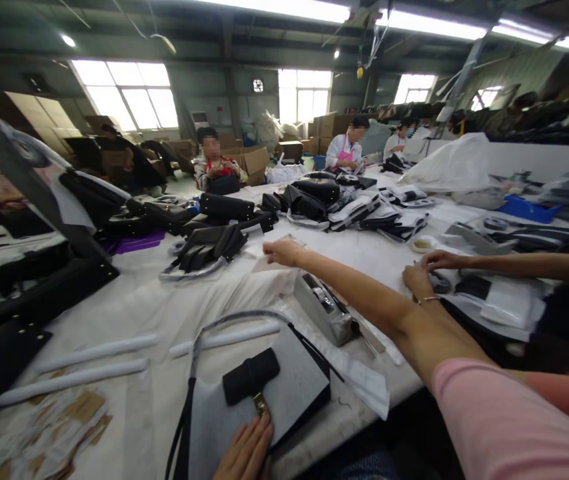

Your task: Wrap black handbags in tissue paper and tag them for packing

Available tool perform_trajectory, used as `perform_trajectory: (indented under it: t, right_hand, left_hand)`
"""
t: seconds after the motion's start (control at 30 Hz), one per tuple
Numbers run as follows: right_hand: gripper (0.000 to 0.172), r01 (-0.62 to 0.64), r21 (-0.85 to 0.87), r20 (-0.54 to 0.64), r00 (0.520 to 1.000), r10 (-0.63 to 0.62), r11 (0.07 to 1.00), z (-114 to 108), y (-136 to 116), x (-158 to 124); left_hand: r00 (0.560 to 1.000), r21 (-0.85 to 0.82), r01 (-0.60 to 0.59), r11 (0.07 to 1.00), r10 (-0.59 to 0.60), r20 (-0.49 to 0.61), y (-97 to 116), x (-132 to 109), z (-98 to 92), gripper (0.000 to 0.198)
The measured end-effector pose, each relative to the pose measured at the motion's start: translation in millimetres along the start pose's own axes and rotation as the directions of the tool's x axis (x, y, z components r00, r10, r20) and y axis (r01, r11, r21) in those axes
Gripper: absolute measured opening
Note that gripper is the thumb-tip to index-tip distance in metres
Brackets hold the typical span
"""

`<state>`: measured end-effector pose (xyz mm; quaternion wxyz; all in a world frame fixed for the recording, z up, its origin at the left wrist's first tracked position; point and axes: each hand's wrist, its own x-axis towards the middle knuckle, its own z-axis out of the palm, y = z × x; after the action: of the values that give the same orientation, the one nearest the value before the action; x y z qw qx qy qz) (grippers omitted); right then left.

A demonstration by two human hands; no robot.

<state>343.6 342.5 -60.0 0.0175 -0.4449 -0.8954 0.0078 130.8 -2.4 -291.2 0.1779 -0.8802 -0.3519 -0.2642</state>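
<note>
A handbag (289,380) lies before me under pale translucent wrapping, its handle wrapped as well. A black rolled piece (251,375) and a gold clasp (260,404) sit on its front. My left hand (247,450) rests flat on the bag beside the clasp, fingers stretched out. Across the table my right hand (283,253) reaches forward, fingers closed on the edge of a thin pale sheet (264,264). Under my right forearm stands a grey tape dispenser (322,308).
Black bags (209,247) and wrapped bags (379,210) crowd the table ahead. White tubes (72,381) and paper tags (59,427) lie at left. At right, a co-worker's hands (422,275) work near a tape roll (421,245). Other people sit farther back.
</note>
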Motion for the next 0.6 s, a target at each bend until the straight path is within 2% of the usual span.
perform_trajectory:
  t: [0.1,0.17,0.23,0.27,0.33,0.37,0.47,0.6]
  right_hand:
    - [0.032,0.091,0.044,-0.152,0.985,-0.084,0.995,-11,-45,-33]
    - [0.031,0.204,0.112,-0.229,0.958,-0.175,0.972,0,-83,-66]
    - [0.034,0.400,0.190,-0.192,0.911,-0.365,0.897,22,-114,-102]
    - [0.042,0.501,0.215,-0.134,0.866,-0.483,0.839,35,-124,-118]
    - [0.058,0.625,0.232,0.005,0.766,-0.643,0.746,60,-132,-141]
    - [0.062,0.652,0.226,0.058,0.733,-0.678,0.724,71,-131,-147]
    - [0.059,0.659,0.211,0.126,0.714,-0.689,0.722,96,-119,-147]
    - [0.055,0.698,0.189,0.084,0.689,-0.720,0.690,111,-112,-131]
  left_hand:
    - [0.996,-0.021,0.076,0.997,-0.075,0.037,9,6,-10.9,0.050]
    - [0.989,-0.044,0.138,0.989,-0.135,0.066,16,11,-18.3,0.051]
    - [0.978,-0.069,0.197,0.978,-0.191,0.086,21,16,-24.5,0.051]
    - [0.972,-0.081,0.222,0.972,-0.214,0.096,23,18,-26.8,0.051]
    - [0.963,-0.108,0.256,0.961,-0.243,0.118,25,19,-29.6,0.049]
    - [0.958,-0.123,0.271,0.955,-0.255,0.132,25,19,-30.2,0.048]
    - [0.938,-0.163,0.323,0.932,-0.292,0.189,26,18,-30.8,0.047]
    - [0.928,-0.192,0.350,0.917,-0.311,0.204,28,17,-31.5,0.046]
